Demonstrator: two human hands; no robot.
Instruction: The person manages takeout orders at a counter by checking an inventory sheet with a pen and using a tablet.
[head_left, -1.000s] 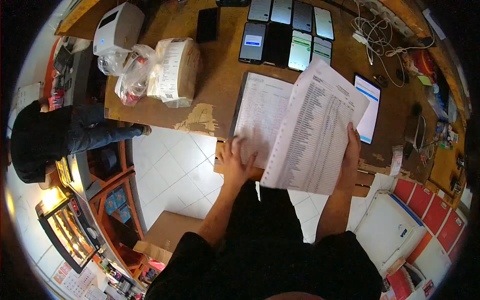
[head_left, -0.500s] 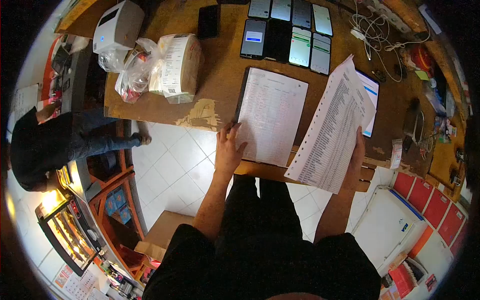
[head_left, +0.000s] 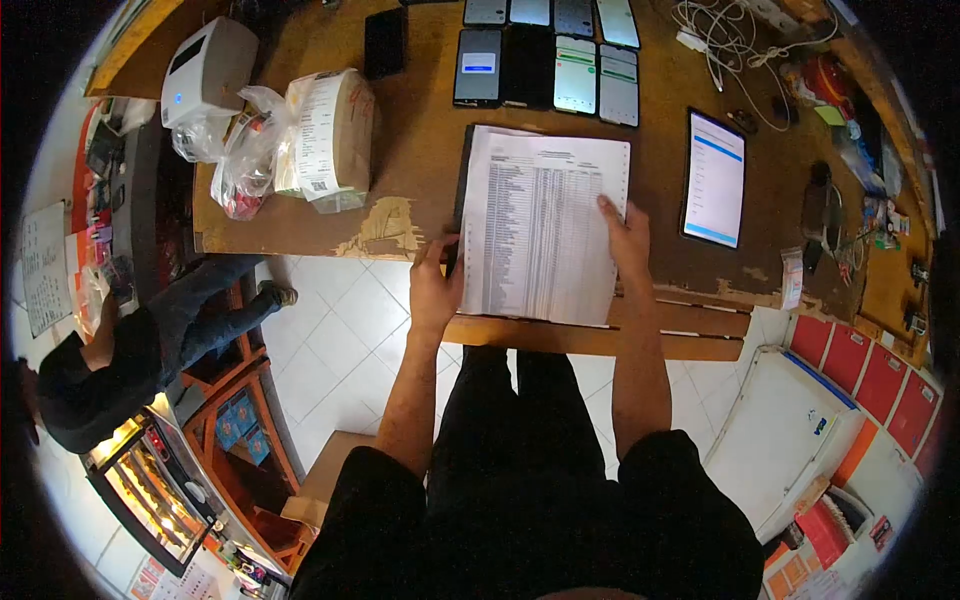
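Note:
Printed sheets (head_left: 548, 240) with a long table of rows lie over a dark-edged clipboard (head_left: 464, 185) at the table's front edge. At the clipboard's lower left edge, my left hand (head_left: 436, 288) is closed on it, the fingertips partly hidden. My right hand (head_left: 629, 242) pinches the right edge of the printed sheets, thumb on top. The paper seen on the clipboard before is now covered. To the right, a lit tablet (head_left: 714, 180) lies on the table.
Several phones (head_left: 575, 75) lie in rows behind the clipboard, and a dark phone (head_left: 385, 45) lies farther left. A white printer (head_left: 210, 70) and a wrapped package (head_left: 335, 140) stand at left. Cables (head_left: 735, 45) tangle at back right. Another person (head_left: 110, 370) stands at far left.
My right hand has brought the printed sheets left and laid them over the clipboard, uncovering the tablet. My left hand stays at the clipboard's edge. The other person has shifted.

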